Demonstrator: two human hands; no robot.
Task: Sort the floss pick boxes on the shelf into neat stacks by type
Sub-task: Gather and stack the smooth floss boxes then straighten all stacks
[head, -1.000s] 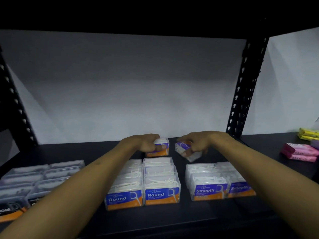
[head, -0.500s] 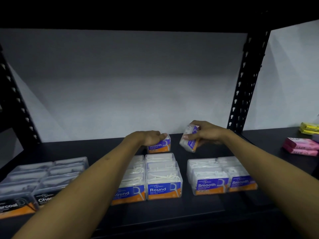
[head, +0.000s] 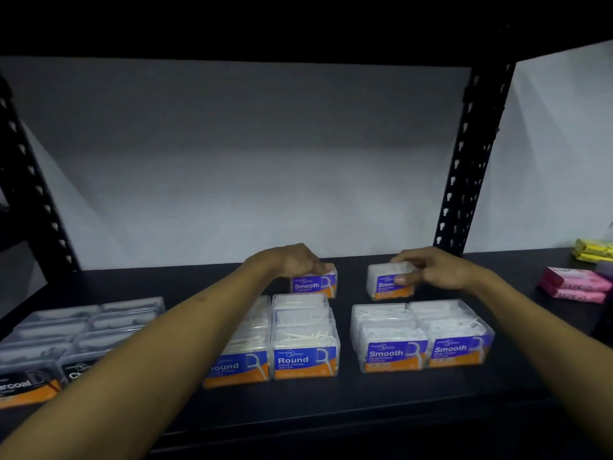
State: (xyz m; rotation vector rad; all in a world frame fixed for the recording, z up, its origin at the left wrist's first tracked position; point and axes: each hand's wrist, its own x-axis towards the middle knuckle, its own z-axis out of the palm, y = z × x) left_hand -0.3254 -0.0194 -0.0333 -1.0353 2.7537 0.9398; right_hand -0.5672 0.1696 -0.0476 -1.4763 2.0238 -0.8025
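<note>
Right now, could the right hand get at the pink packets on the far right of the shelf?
Probably not yet: the right hand already holds a clear Smooth floss box; otherwise nothing blocks the pink packets.

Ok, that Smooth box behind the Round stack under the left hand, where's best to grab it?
Probably from above, pinching the Smooth box across its short sides. It stands upright, label forward, with the Round stack close in front, so only the top is free; the left hand is already there.
</note>
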